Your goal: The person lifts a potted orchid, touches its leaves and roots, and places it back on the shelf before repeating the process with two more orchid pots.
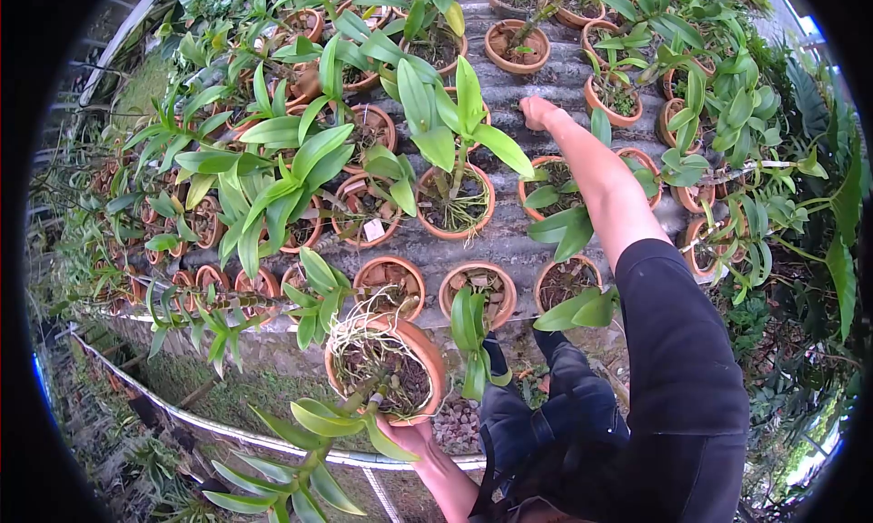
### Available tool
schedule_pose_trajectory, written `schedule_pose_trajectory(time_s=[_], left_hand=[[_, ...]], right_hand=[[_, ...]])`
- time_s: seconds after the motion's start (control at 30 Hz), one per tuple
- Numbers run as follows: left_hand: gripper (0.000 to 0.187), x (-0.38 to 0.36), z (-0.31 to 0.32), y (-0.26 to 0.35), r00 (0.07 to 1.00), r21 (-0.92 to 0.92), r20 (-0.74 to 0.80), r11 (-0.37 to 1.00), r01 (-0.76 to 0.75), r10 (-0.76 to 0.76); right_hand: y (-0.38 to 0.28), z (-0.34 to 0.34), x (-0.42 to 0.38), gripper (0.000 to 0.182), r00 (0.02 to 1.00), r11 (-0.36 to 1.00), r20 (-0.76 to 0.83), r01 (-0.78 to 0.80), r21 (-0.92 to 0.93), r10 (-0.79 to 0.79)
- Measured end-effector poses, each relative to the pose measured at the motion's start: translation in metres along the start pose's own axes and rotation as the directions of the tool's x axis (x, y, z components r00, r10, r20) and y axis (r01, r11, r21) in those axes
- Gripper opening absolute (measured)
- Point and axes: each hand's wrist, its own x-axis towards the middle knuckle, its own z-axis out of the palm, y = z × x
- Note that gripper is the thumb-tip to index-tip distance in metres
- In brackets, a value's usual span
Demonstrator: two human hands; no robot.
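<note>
Terracotta pot (pixel 427 355) in left hand (pixel 411 438) near bench edge (pixel 436 322); right hand (pixel 540 114) by gap (pixel 506 123).

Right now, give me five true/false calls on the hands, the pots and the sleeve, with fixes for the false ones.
1. The left hand supports a clay pot. True.
2. The right hand is gripping a pot's rim. False: it is over the corrugated sheet, among the pots, with no pot in its grip.
3. Pale roots spill over the rim of the supported clay pot. True.
4. That clay pot stands on the corrugated sheet. False: it is off the sheet, in the left hand.
5. The dark sleeve reaches the right wrist. False: it ends near the elbow, and the forearm is bare.
</note>
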Motion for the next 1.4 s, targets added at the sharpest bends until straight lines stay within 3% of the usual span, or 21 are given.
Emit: schedule_pose_trajectory(time_s=[0.1,0.23,0.33,0.37,0.47,0.67,0.8,0.93,0.97,1.0,1.07,1.17,1.2,1.27,1.37,1.4], left_hand=[[0.066,0.002,-0.007,-0.002,0.999,-0.007,0.03,1.0,0.026,-0.026],[0.063,-0.001,-0.012,0.0,0.989,-0.085,0.133,0.993,0.082,-0.07],[0.064,-0.003,-0.008,-0.001,0.983,-0.094,0.166,0.991,0.095,-0.078],[0.065,-0.002,-0.008,-0.002,0.984,-0.087,0.165,0.993,0.086,-0.071],[0.072,-0.003,-0.001,-0.006,0.997,-0.065,-0.068,0.997,0.029,-0.034],[0.066,-0.004,-0.01,-0.001,0.986,-0.058,0.147,0.995,0.084,-0.075],[0.072,-0.008,0.001,0.005,0.994,-0.033,0.063,0.995,0.093,-0.091],[0.074,-0.01,0.014,0.01,0.997,-0.007,0.081,1.0,0.016,-0.015],[0.056,-0.017,0.02,0.015,0.985,-0.079,0.166,0.996,0.051,-0.037],[0.076,-0.017,0.021,0.015,0.991,0.027,0.124,0.999,0.039,-0.043],[0.078,-0.019,0.018,0.016,0.987,-0.045,0.144,0.996,0.079,-0.072],[0.071,-0.027,0.02,0.017,0.967,-0.113,0.254,0.993,0.026,0.004],[0.069,-0.031,0.02,0.018,0.956,-0.132,0.293,0.99,0.043,-0.002],[0.068,-0.04,0.022,0.023,0.969,-0.04,0.247,0.999,-0.005,0.014],[0.069,-0.053,0.027,0.024,0.987,-0.108,0.147,0.993,-0.044,0.06],[0.07,-0.058,0.033,0.027,0.987,-0.105,0.14,0.992,-0.065,0.079]], right_hand=[[0.009,-0.007,0.0,0.037,0.99,0.995,-0.133,0.048,0.084,-0.037],[0.02,-0.017,0.011,0.033,0.989,0.991,-0.144,-0.008,0.133,0.028],[0.023,-0.011,0.014,0.026,0.965,0.983,-0.26,0.002,0.181,0.046],[0.023,-0.01,0.017,0.024,0.959,0.975,-0.276,-0.001,0.221,0.064],[0.021,-0.012,0.017,0.019,0.944,0.949,-0.309,-0.01,0.316,0.113],[0.02,-0.033,0.008,0.019,0.912,0.901,-0.384,0.039,0.432,0.145],[0.013,-0.057,0.007,0.016,0.916,0.927,-0.332,-0.099,0.363,0.227],[-0.015,-0.114,-0.042,0.033,0.979,0.963,-0.199,0.01,0.271,0.046],[-0.021,-0.119,-0.052,0.033,0.966,0.966,-0.258,0.084,0.246,-0.018],[-0.029,-0.125,-0.073,0.031,0.955,0.944,-0.289,0.151,0.292,-0.063],[-0.05,-0.148,-0.136,0.027,0.922,0.882,-0.357,0.287,0.374,-0.149],[-0.072,-0.159,-0.214,0.027,0.947,0.767,-0.281,0.297,0.569,-0.159],[-0.076,-0.159,-0.24,0.025,0.907,0.761,-0.33,0.404,0.507,-0.261],[-0.085,-0.154,-0.286,0.024,0.877,0.703,-0.361,0.473,0.531,-0.317],[-0.104,-0.141,-0.345,0.024,0.844,0.639,-0.367,0.537,0.551,-0.392],[-0.11,-0.136,-0.361,0.021,0.824,0.552,-0.353,0.561,0.616,-0.443]])
